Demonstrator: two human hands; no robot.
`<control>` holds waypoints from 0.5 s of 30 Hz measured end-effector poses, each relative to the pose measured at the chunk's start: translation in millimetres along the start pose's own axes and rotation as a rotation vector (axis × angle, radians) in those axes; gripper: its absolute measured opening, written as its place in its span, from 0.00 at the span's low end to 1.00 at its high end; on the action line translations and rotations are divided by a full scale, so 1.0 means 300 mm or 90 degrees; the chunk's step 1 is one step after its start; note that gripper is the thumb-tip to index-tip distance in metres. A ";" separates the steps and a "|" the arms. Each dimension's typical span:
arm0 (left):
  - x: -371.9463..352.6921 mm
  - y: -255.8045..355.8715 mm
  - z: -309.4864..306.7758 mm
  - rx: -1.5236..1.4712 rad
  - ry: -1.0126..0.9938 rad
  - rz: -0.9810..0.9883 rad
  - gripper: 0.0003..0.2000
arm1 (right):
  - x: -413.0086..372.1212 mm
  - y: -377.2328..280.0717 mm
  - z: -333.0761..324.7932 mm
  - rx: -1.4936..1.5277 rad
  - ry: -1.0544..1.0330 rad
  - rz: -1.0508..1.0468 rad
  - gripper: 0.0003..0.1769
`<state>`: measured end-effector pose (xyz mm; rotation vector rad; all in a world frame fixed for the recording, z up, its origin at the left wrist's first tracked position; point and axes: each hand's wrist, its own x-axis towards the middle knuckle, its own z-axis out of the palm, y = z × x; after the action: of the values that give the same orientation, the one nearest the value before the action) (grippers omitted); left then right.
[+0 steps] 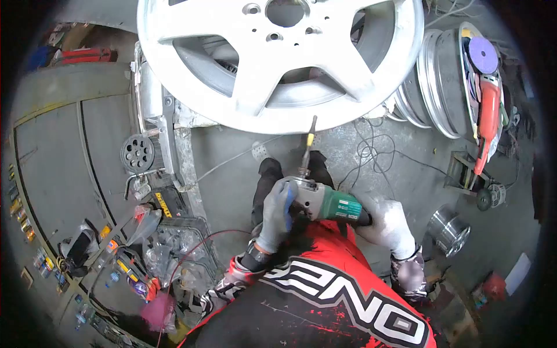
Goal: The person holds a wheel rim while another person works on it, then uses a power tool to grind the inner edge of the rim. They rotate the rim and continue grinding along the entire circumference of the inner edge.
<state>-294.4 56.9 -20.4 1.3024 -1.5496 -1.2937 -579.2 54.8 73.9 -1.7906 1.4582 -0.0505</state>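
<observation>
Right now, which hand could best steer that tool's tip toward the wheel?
Probably the left hand: it grips the green power tool near the bit, while the right hand holds farther back.

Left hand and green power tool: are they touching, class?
Touching. The head view shows the gloved left hand gripping the front end of the green power tool.

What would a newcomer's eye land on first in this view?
Most likely the big white spoked wheel, filling the top middle of the view. Just below it in the picture, the green-and-grey power tool is held in the person's gloved left grip and right grip. Off to the right, a red power tool with a purple disc stands out beside other wheel rims.
</observation>
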 end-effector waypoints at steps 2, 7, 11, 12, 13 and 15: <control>-0.004 -0.027 0.017 0.031 0.020 0.055 0.23 | -0.003 -0.012 -0.022 -0.022 -0.012 0.021 0.46; -0.050 -0.028 -0.040 -0.186 0.001 -0.298 0.20 | 0.065 -0.036 -0.001 0.008 -0.031 -0.018 0.44; -0.022 0.068 -0.130 -0.415 0.164 -0.433 0.24 | 0.145 -0.066 0.048 0.028 -0.054 -0.070 0.41; -0.023 0.072 -0.158 -0.304 0.137 -0.399 0.24 | 0.159 -0.069 0.061 0.039 -0.039 -0.086 0.40; -0.023 0.073 -0.182 -0.194 0.110 -0.363 0.23 | 0.168 -0.068 0.071 0.040 -0.038 -0.087 0.40; -0.023 0.067 -0.168 -0.279 0.156 -0.377 0.21 | 0.181 -0.062 0.080 0.043 -0.025 -0.114 0.41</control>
<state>-250.2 51.2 11.5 1.6028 -0.6684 -1.6348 -534.4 22.9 45.0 -1.8517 1.2511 -0.1529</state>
